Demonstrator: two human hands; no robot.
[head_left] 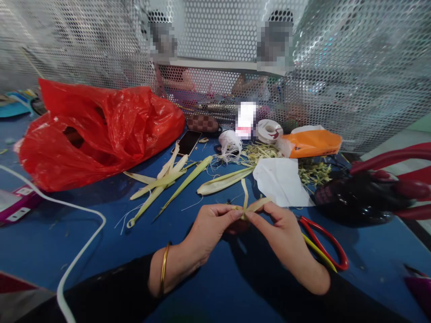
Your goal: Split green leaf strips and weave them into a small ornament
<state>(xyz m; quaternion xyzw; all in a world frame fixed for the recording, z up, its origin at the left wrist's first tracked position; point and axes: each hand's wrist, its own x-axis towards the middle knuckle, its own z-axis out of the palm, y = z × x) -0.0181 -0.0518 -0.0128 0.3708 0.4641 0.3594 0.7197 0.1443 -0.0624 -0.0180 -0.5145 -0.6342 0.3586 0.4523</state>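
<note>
My left hand (213, 226) and my right hand (276, 226) meet over the blue table, both pinching pale corn husk strips (251, 204). One strip end points up between the hands; another leans right along my right fingers. Where the strips cross is partly covered by my fingertips. Beyond my left hand lies a group of loose corn husks (160, 181), one with a curled ring end and white thread. A single greenish husk (224, 180) rests just ahead of my hands. Beside my right wrist are red-handled scissors or pliers (328, 237), with a yellow handle under them.
A red plastic bag (111, 134) fills the back left, near a dark phone (187, 142). White thread (230, 142), a ribbon spool (269, 130), an orange packet (311, 142) and white paper (279, 179) lie ahead. A white cable (90, 251) crosses the left; a black pot-like object (353, 197) stands right.
</note>
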